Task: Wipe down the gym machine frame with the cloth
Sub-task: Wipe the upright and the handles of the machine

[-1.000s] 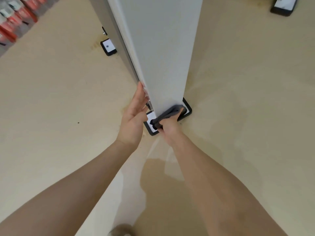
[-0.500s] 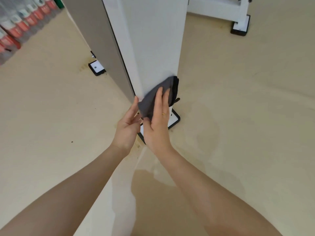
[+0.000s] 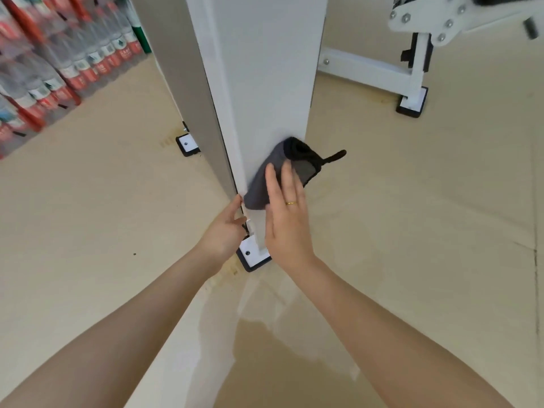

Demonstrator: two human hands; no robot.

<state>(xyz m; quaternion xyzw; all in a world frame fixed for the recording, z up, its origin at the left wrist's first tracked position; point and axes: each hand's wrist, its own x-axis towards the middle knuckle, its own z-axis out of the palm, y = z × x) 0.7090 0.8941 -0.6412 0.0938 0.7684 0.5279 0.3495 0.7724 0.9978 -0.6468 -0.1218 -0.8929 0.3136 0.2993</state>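
Note:
A wide white upright of the gym machine frame (image 3: 265, 69) rises from a black-edged foot plate (image 3: 250, 257) on the floor. A dark grey cloth (image 3: 273, 169) lies flat against the lower part of the upright. My right hand (image 3: 287, 213) presses the cloth to the frame with straight fingers; a gold ring shows on one finger. My left hand (image 3: 225, 231) rests against the left edge of the upright, just below the cloth, fingers loosely extended.
Packs of bottled water (image 3: 59, 63) are stacked at the upper left. A second foot plate (image 3: 187, 145) sits behind the upright. Another white frame leg with a black foot (image 3: 412, 104) stands at the upper right. The beige floor has a glossy patch near me.
My right hand has slid the cloth up from the foot plate onto the upright's face, its fingers now flat. The view has tilted up, showing more of the room.

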